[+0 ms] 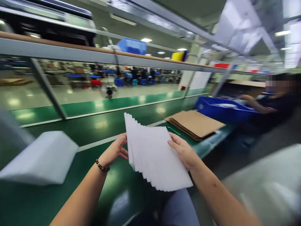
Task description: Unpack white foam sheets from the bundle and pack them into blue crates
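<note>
A fanned stack of white sheets (156, 157), which look like thin foam, is held up above the front edge of the green worktable (91, 169). My right hand (184, 150) grips the stack's right edge, thumb on the near face and the other fingers partly hidden behind. At the left edge, my left hand (117, 150) has its fingers apart, the tips against or just behind the sheets. A beaded bracelet (102, 165) circles the left wrist. Left of that arm lies a blurred white folded piece (44, 157) of similar material.
Flat brown cardboard (196, 124) is stacked at the right, with a green pen-like item (174, 131) beside it. Beyond stands a blue bin (225, 108) near a co-worker's arm (256, 103). A shelf rail (131, 58) on slanted posts crosses above the table.
</note>
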`<move>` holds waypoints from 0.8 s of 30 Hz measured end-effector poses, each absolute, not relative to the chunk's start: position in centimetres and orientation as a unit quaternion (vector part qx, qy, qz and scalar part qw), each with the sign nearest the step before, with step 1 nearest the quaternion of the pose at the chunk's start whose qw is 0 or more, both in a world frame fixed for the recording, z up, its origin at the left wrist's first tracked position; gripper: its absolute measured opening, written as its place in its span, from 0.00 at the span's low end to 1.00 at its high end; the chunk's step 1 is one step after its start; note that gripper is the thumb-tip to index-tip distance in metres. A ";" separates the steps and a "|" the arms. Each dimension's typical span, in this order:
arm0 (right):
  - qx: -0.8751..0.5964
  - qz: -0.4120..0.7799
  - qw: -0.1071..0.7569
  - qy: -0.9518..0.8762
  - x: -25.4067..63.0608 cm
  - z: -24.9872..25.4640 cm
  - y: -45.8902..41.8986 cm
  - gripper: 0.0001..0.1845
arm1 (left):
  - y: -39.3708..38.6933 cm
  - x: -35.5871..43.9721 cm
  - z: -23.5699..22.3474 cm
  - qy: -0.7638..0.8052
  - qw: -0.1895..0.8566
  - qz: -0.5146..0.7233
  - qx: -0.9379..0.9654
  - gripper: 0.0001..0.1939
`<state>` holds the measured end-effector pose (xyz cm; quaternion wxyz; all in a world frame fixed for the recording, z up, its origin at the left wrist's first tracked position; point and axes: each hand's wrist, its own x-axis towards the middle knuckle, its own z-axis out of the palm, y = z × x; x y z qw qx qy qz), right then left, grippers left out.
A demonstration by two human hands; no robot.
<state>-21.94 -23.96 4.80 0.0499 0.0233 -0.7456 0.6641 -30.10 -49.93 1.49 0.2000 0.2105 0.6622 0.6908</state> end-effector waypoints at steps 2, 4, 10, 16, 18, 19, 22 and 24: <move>0.012 0.698 -0.027 -0.716 -25.5 2.0 -26.2 0.27 | -53.0 -30.8 0.1 0.703 0.241 0.653 0.143 0.32; -0.011 0.707 -0.089 -0.701 -27.6 -0.6 -27.8 0.26 | -54.8 -31.3 -1.4 0.758 0.230 0.606 0.071 0.32; -0.020 0.747 -0.106 -0.656 -27.8 -5.5 -29.3 0.29 | -56.0 -31.6 -5.0 0.773 0.142 0.619 0.010 0.27; -0.047 0.692 -0.046 -0.719 -32.1 -6.8 -34.7 0.34 | -58.9 -31.4 -4.9 0.788 0.061 0.612 -0.001 0.30; -0.010 0.673 -0.032 -0.739 -35.1 -7.4 -38.7 0.36 | -61.7 -31.4 -4.2 0.831 -0.024 0.555 -0.032 0.31; 0.013 0.662 -0.024 -0.749 -36.5 -7.9 -41.0 0.38 | -63.5 -31.4 -3.6 0.849 -0.069 0.522 -0.052 0.30; 0.061 0.634 -0.020 -0.770 -39.6 -9.4 -47.9 0.45 | -70.3 -31.2 -1.6 0.863 -0.193 0.448 -0.132 0.29; 0.085 0.626 -0.037 -0.774 -40.5 -10.3 -51.3 0.50 | -75.4 -31.0 -0.1 0.841 -0.259 0.427 -0.209 0.31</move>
